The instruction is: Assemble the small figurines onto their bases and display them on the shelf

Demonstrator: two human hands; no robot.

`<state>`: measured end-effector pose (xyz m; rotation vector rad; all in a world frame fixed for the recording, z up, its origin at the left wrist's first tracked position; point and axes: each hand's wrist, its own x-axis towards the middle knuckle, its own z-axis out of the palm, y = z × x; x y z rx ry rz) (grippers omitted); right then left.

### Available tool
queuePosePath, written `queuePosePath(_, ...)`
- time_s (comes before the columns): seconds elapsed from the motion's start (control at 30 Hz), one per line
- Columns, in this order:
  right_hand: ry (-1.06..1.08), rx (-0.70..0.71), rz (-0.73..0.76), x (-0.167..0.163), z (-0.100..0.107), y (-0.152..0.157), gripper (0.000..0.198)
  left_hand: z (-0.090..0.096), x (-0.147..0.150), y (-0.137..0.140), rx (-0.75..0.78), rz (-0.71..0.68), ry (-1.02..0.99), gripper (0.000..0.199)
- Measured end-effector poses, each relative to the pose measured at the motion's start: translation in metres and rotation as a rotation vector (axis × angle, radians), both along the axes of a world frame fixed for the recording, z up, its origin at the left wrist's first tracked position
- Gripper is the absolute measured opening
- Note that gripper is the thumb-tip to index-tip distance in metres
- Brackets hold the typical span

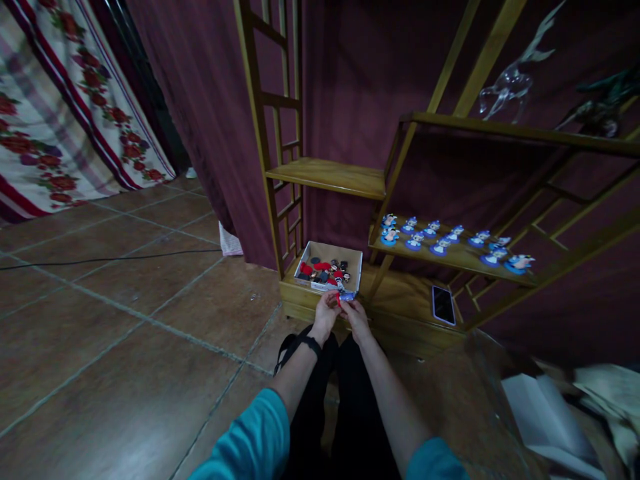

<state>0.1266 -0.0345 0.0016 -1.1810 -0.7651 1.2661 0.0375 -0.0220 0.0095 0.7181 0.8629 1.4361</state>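
My left hand and my right hand meet just in front of the white box, fingers closed. Between their fingertips is a small red and blue piece, too small to tell what it is; both hands touch it. Right behind them, the white box sits on the low wooden base of the shelf. Inside lies a jumble of small red, black and white toy figure parts.
Several blue and white figurines stand in two rows on the right shelf. Below it lies a phone. A glass deer ornament is on the upper shelf. A black cable crosses the tiled floor; an open white carton is at lower right.
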Motion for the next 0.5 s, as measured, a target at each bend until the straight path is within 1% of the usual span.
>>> queuePosePath(0.1, -0.013, 0.020, -0.015, 0.001, -0.001, 0.000, 0.034, -0.003, 0.001, 0.000, -0.028, -0.052, -0.034, 0.050)
queuePosePath(0.2, -0.022, 0.033, -0.047, 0.003, -0.002, 0.000, 0.030, -0.006, -0.002, 0.002, -0.067, -0.127, -0.082, 0.048)
queuePosePath(0.37, -0.021, 0.038, -0.072, 0.006, -0.002, 0.001, 0.028, -0.006, -0.011, 0.005, -0.168, -0.268, -0.159, 0.029)
queuePosePath(0.43, -0.023, 0.041, -0.068, 0.006, -0.002, 0.001, 0.027, -0.005, -0.014, 0.005, -0.215, -0.289, -0.175, 0.021)
queuePosePath(0.5, -0.027, 0.043, -0.066, 0.005, -0.002, 0.001, 0.025, -0.003, -0.015, 0.006, -0.259, -0.281, -0.194, 0.014)
